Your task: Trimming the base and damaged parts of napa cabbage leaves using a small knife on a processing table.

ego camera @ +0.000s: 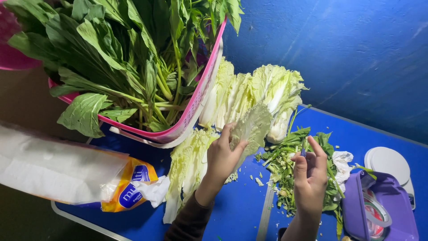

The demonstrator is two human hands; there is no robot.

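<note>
A: What is the left hand (221,157) doing?

B: It is gripping a pale cabbage leaf (252,127) by its near edge, thumb on top and fingers curled under, lifting it over the blue table (236,209)

A: And where is that leaf sitting in the scene?

B: It is hanging in the middle, just in front of the cabbage halves (249,93) that are leaning against the far blue wall, with more cabbage leaves (187,169) lying just to its left

A: And the right hand (310,176)?

B: It is closing around something thin; whether that is a small knife or something else, I cannot tell. The forefinger is pointing away, and the hand is hovering over a heap of green trimmings (285,172)

A: What is lying around them?

B: A pink basket (196,105) is holding leafy greens (120,58) at far left, a yellow packet (129,185) is lying at near left, and a purple box (383,209) with a white lid (388,163) is sitting at right
</note>
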